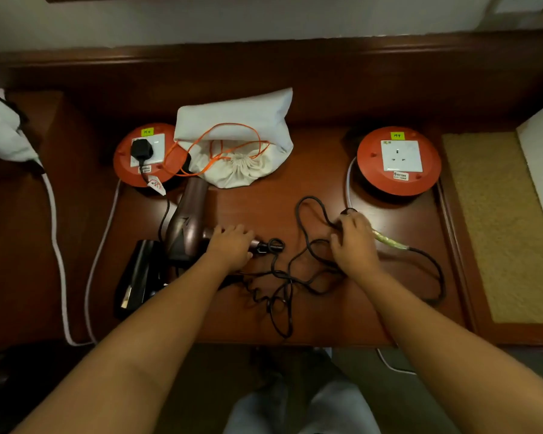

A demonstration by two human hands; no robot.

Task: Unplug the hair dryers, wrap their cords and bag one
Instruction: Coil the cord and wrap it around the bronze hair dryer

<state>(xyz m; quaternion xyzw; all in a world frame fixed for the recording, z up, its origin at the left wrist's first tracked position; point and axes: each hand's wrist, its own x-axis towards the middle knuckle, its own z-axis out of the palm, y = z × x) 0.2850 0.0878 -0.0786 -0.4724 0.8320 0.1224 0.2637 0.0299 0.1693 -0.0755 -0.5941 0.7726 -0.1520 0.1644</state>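
Dark wood desk (326, 151) fills the view, with a pale wall behind it and a tan mat (489, 220) on its right end.

At far left sits a red reel (123, 164) with a white socket; a black plug (141, 149) is in that socket, and its thin cord runs near toward the dryers. At far right a 2nd reel (368, 170) has nothing in its socket. Between the 2, toward the left, lies a white bag (248, 120) with a gathered mouth facing me and an orange drawstring (226, 145) looped loosely over it and onto the left reel.

My left hand (231, 245) grips the handle of the brown dryer (185, 220), fingers curled over it; the dryer lies on the desk with its barrel pointing far, just touching the bag's near edge. A black dryer (138, 274) lies just left of it, near the desk's front edge.

My right hand (355, 239) is curled around the cord (298, 270), close to the right reel; I cannot tell whether the dark end at my fingertips is the plug. The cord lies in loose tangled loops between my hands and trails right, where a stretch is wrapped in yellowish tape (389, 241).

White cables (57, 252) hang off the desk at left.
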